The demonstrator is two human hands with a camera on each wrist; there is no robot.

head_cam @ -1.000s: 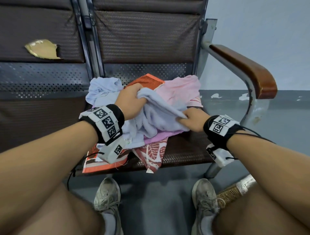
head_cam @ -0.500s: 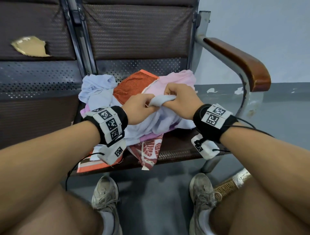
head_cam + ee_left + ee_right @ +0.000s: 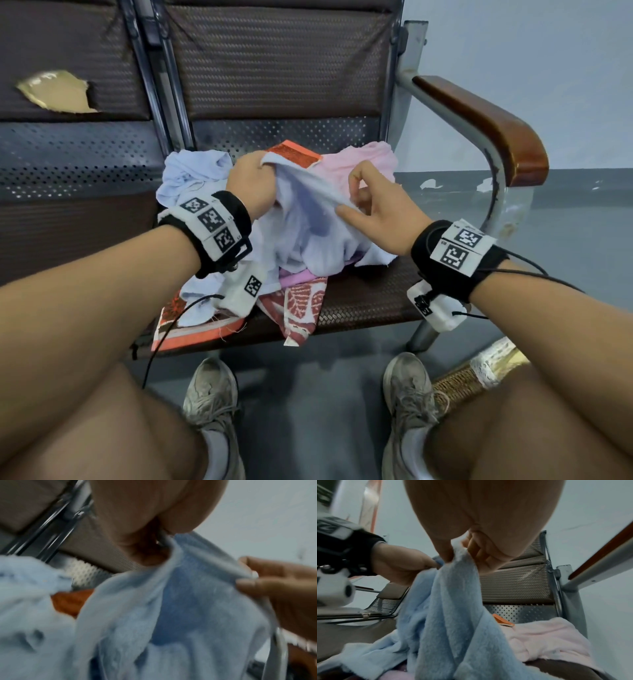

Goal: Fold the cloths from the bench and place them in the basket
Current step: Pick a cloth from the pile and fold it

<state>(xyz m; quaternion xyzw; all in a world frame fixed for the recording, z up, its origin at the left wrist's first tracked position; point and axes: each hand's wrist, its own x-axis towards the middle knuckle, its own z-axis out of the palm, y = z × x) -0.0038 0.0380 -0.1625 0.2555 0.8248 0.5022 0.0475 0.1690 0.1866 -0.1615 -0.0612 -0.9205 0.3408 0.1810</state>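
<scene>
A light blue cloth [image 3: 308,233] lies on top of a pile on the bench seat [image 3: 370,294], its upper edge lifted. My left hand [image 3: 251,183] grips one end of that edge in a closed fist. My right hand [image 3: 359,202] pinches the same edge further right between thumb and fingers. The edge runs taut between them. In the left wrist view the blue cloth [image 3: 188,601] hangs from my left hand [image 3: 154,540], with the right hand [image 3: 257,582] pinching it. The right wrist view shows the cloth [image 3: 450,615] under my right hand [image 3: 462,550].
Under the blue cloth lie a pink cloth [image 3: 363,161], an orange cloth [image 3: 294,156] and a red patterned cloth [image 3: 301,305] hanging over the seat's front. A wooden armrest [image 3: 486,123] stands at the right. A woven basket [image 3: 459,383] sits on the floor beside my right shoe.
Half a second ago both hands met at one spot on the blue cloth. They have since moved apart along its edge, the left leftward, the right rightward, stretching it.
</scene>
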